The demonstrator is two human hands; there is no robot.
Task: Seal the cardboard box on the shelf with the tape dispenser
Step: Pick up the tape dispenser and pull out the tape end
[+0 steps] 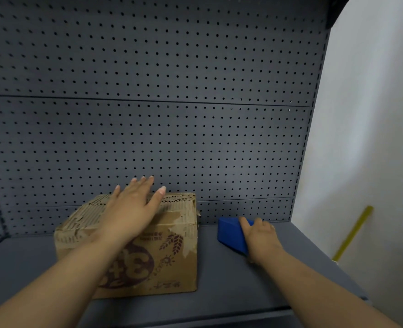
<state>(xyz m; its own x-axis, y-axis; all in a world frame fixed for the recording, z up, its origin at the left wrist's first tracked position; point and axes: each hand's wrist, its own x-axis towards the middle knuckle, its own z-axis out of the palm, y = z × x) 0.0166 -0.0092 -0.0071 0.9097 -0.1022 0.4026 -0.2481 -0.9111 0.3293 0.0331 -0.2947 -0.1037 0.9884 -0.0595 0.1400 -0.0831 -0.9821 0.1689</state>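
Observation:
A worn brown cardboard box [162, 254] with dark red print stands on the grey shelf [219, 287], left of centre. My left hand [131, 207] lies flat on the box's top, fingers spread and reaching toward the back edge. To the right of the box lies a blue tape dispenser [230, 234] on the shelf. My right hand [259, 237] is wrapped over its right side, gripping it. The dispenser's tape roll and blade are hidden from view.
A dark grey pegboard [172, 114] forms the shelf's back wall right behind the box. A white wall [373, 138] stands at the right, with a yellow stick [354, 230] leaning on it. The shelf's front edge runs near the bottom.

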